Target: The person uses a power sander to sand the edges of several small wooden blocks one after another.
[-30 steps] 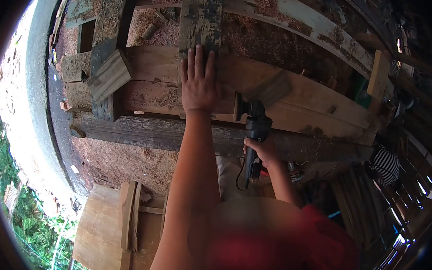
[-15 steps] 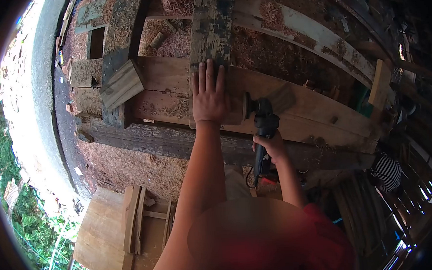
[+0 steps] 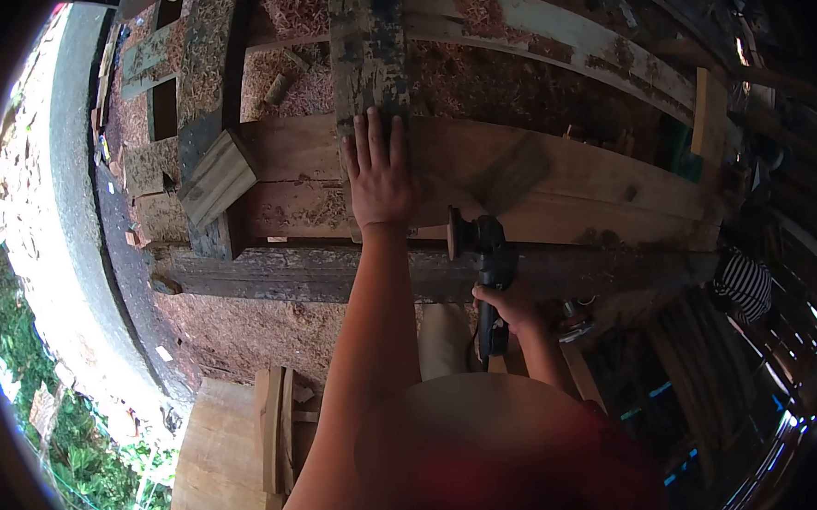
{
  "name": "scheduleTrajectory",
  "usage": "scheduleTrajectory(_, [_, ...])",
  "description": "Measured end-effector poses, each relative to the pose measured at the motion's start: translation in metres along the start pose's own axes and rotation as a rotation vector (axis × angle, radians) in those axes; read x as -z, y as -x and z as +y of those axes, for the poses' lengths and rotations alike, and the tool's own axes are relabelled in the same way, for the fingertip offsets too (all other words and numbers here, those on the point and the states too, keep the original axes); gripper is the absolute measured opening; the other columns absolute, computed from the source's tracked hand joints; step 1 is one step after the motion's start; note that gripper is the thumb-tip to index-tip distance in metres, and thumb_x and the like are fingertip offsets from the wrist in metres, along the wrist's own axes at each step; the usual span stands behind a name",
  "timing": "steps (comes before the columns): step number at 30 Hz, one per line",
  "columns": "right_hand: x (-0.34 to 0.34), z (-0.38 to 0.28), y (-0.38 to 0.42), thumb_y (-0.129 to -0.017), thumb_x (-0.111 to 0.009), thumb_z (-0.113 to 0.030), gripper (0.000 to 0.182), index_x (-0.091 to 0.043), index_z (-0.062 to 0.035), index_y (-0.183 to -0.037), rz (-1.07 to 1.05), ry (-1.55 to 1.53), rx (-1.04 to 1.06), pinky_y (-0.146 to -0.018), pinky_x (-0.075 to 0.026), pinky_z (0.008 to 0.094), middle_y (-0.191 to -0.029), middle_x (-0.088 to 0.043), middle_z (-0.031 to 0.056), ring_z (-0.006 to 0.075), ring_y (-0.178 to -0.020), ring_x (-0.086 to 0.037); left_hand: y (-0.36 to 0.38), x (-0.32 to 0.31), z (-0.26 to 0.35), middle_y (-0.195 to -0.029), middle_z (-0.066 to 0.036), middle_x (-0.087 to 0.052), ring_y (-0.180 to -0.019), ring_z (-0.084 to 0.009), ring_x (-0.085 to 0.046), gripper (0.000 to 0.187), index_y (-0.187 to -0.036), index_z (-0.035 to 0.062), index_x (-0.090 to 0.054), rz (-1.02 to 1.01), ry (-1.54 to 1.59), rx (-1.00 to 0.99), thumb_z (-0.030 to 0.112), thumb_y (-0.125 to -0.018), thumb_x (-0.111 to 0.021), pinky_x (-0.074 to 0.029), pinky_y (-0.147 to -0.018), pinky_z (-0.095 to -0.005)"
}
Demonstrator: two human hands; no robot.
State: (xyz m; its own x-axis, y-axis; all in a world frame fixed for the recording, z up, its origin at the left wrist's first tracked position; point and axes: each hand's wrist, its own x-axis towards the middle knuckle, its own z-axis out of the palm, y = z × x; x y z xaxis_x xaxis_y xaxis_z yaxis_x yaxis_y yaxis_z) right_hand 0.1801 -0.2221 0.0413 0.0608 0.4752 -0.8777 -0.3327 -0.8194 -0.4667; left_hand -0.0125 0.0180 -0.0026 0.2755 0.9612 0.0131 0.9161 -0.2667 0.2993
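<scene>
My left hand (image 3: 381, 178) lies flat, fingers stretched out, on a worn dark plank (image 3: 368, 63) and the lighter wood at its near end. In my right hand (image 3: 511, 305) is a black angle grinder (image 3: 494, 260), its handle wrapped by my fingers. The round disc (image 3: 454, 233) of the grinder points left, just right of my left wrist and apart from it. Beyond the grinder runs a wide brown board (image 3: 590, 185) with a dark patch on it. A short weathered block (image 3: 217, 180) rests at an angle to the left.
A thick dark beam (image 3: 308, 274) crosses below the boards. Wood shavings (image 3: 246, 323) cover the ground. Plywood (image 3: 220, 450) and narrow wood strips (image 3: 273, 428) lie at the lower left. A black-and-white striped cloth (image 3: 743, 284) is at the right.
The grinder in my right hand has moved down toward me, off the wood beside my left hand. My left hand stays on the plank. The whole view has shifted a little.
</scene>
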Motion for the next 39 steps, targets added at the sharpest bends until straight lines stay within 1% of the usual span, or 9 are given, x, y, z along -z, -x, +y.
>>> scheduleTrajectory(7, [0.008,0.004,0.028,-0.086,-0.086,-0.008,0.03,-0.067,-0.0022,-0.109,0.061,-0.2,0.053,-0.069,-0.064,0.0426,-0.087,-0.073,0.0089,0.0231,-0.073,-0.075,0.002,-0.002,-0.002,-0.177,-0.022,-0.033,-0.166,-0.0438,-0.027,0.069,-0.167,0.0122,-0.044,0.023,-0.054,-0.028,0.032,-0.101,-0.055,-0.021,-0.136,-0.058])
scheduleTrajectory(14, [0.027,0.011,0.058,-0.089,-0.085,-0.008,0.05,-0.058,-0.0017,-0.13,0.07,-0.418,0.251,-0.071,-0.063,0.0425,-0.096,-0.073,0.0115,0.0247,-0.076,-0.075,0.002,-0.002,-0.007,-0.172,-0.024,-0.041,-0.163,-0.0446,-0.032,0.061,-0.16,0.009,-0.052,0.115,0.086,-0.084,0.034,-0.104,-0.059,-0.022,-0.135,-0.0606])
scheduleTrajectory(17, [0.034,0.033,0.067,-0.089,-0.085,-0.01,0.056,-0.056,-0.0021,-0.136,0.056,-0.543,0.267,-0.077,-0.063,0.045,-0.102,-0.073,0.012,0.0269,-0.084,-0.075,0.005,0.007,-0.015,-0.164,-0.023,-0.05,-0.161,-0.0464,-0.036,0.061,-0.154,0.0086,-0.059,0.093,0.233,-0.24,0.04,-0.102,-0.067,-0.024,-0.133,-0.0622])
scheduleTrajectory(20, [0.042,0.057,0.073,-0.089,-0.085,-0.014,0.057,-0.057,-0.0034,-0.137,-0.036,-0.633,0.297,-0.083,-0.063,0.0476,-0.108,-0.071,0.0123,0.0287,-0.09,-0.076,0.013,0.029,-0.02,-0.156,-0.021,-0.055,-0.158,-0.0482,-0.038,0.072,-0.151,0.0096,-0.061,0.004,0.243,-0.479,0.051,-0.095,-0.076,-0.028,-0.13,-0.0636])
scheduleTrajectory(21, [0.041,0.065,0.075,-0.089,-0.085,-0.015,0.058,-0.056,-0.004,-0.138,-0.038,-0.711,0.305,-0.083,-0.064,0.048,-0.109,-0.071,0.0125,0.0292,-0.09,-0.076,0.017,0.036,-0.017,-0.147,-0.02,-0.058,-0.149,-0.0479,-0.046,0.086,-0.151,0.0111,-0.062,0.007,0.246,-0.552,0.056,-0.083,-0.087,-0.033,-0.126,-0.0641])
scheduleTrajectory(27, [0.028,0.082,0.085,-0.089,-0.086,-0.021,0.065,-0.053,-0.0069,-0.143,0.033,-0.938,0.305,-0.083,-0.065,0.0492,-0.113,-0.068,0.0129,0.0306,-0.091,-0.076,0.042,0.041,-0.016,-0.138,-0.019,-0.058,-0.13,-0.0433,-0.056,0.102,-0.154,0.01,-0.06,-0.144,0.162,-0.427,0.043,-0.066,-0.1,-0.042,-0.118,-0.0603])
scheduleTrajectory(30, [0.034,0.083,0.091,-0.089,-0.086,-0.022,0.066,-0.052,-0.0071,-0.144,0.024,-0.897,0.269,-0.082,-0.065,0.0483,-0.113,-0.068,0.013,0.0299,-0.091,-0.076,0.046,0.057,-0.015,-0.138,-0.019,-0.059,-0.131,-0.0399,-0.058,0.103,-0.158,0.0056,-0.056,-0.171,0.325,-0.444,0.054,-0.075,-0.095,-0.043,-0.118,-0.0552])
scheduleTrajectory(33, [0.034,0.091,0.093,-0.09,-0.087,-0.023,0.065,-0.052,-0.0072,-0.143,0.018,-0.829,0.291,-0.081,-0.065,0.0471,-0.113,-0.068,0.0131,0.0288,-0.091,-0.076,0.047,0.083,-0.002,-0.141,-0.02,-0.061,-0.13,-0.035,-0.061,0.1,-0.159,-0.002,-0.053,-0.409,0.845,-0.34,0.067,-0.091,-0.079,-0.047,-0.114,-0.0485])
scheduleTrajectory(39, [0.035,0.09,0.102,-0.091,-0.086,-0.024,0.061,-0.053,-0.0069,-0.139,0.001,-0.769,0.356,-0.081,-0.065,0.0468,-0.113,-0.068,0.0133,0.0285,-0.092,-0.076,0.094,0.074,-0.019,-0.139,-0.016,-0.068,-0.124,-0.023,-0.066,0.081,-0.152,-0.0094,-0.054,-0.589,1.361,0.156,0.063,-0.115,-0.047,-0.053,-0.107,-0.0371])
